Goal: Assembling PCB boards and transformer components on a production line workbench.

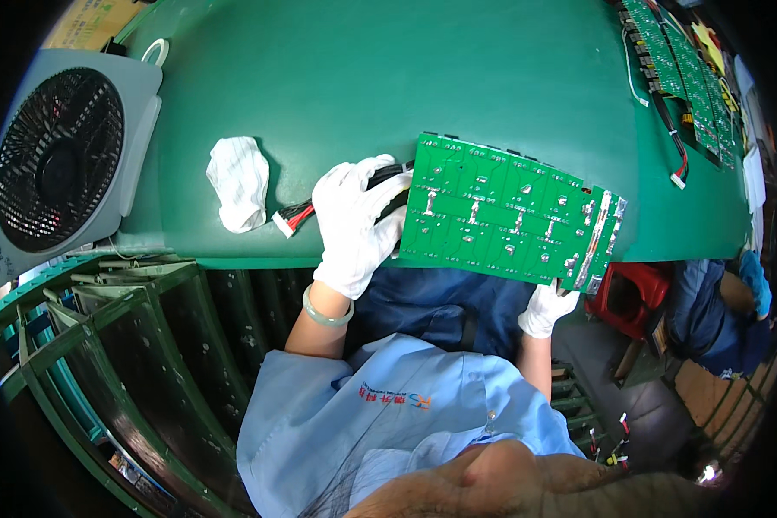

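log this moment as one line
green circuit board: soldered face showing | left hand: grips black cables, board's left end | right hand: grips board's lower right | white cloth: on green table

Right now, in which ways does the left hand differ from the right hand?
The left hand, at the left edge of the green board, shows almost fully; the right hand, near its lower right corner, is partly hidden. The left wrist has a pale bangle; the right wrist shows none. Both wear white gloves.
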Demonstrator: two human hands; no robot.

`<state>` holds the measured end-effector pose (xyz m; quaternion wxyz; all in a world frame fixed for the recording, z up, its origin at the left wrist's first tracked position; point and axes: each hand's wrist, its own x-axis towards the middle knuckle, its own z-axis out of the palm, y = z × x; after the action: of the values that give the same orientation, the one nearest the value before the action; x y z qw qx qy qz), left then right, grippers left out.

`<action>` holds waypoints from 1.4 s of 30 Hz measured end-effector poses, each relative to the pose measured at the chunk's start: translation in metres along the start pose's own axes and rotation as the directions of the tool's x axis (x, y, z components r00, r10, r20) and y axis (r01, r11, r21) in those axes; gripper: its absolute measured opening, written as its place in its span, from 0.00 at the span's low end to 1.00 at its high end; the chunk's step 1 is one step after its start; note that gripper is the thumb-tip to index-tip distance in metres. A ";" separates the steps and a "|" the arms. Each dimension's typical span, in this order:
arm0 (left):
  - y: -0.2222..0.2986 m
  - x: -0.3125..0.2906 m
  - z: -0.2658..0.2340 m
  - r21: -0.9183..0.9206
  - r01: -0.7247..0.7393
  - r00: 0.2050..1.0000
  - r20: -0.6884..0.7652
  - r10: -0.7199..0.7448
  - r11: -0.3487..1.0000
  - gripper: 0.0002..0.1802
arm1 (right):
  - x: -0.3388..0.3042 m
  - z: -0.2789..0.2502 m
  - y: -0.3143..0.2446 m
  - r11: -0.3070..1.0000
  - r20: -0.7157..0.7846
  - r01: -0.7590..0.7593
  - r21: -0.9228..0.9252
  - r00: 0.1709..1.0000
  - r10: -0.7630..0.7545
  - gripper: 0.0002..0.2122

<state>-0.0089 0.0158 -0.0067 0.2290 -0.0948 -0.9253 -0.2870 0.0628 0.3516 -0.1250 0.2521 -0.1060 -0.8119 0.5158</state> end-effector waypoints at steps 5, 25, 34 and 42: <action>0.003 -0.001 -0.002 0.060 0.038 0.998 0.037 -0.041 0.997 0.22 | 0.006 0.008 -0.019 0.982 0.004 -0.111 0.154 0.994 0.112 0.23; 0.001 -0.003 0.001 0.044 0.045 0.998 0.038 -0.047 0.998 0.21 | 0.007 0.012 -0.029 0.973 0.012 -0.142 0.179 0.990 0.142 0.23; 0.003 -0.002 -0.001 0.050 0.026 0.997 0.065 -0.029 0.998 0.22 | 0.003 0.010 -0.020 0.946 -0.003 -0.206 0.250 0.977 0.213 0.23; -0.004 -0.009 0.000 0.057 -0.017 1.000 0.019 0.016 0.998 0.23 | 0.002 0.012 -0.021 0.951 0.000 -0.186 0.247 0.981 0.192 0.24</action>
<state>-0.0022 0.0122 -0.0125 0.2254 -0.0983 -0.9344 -0.2576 0.0566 0.3337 -0.1096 0.2223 -0.1574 -0.7246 0.6331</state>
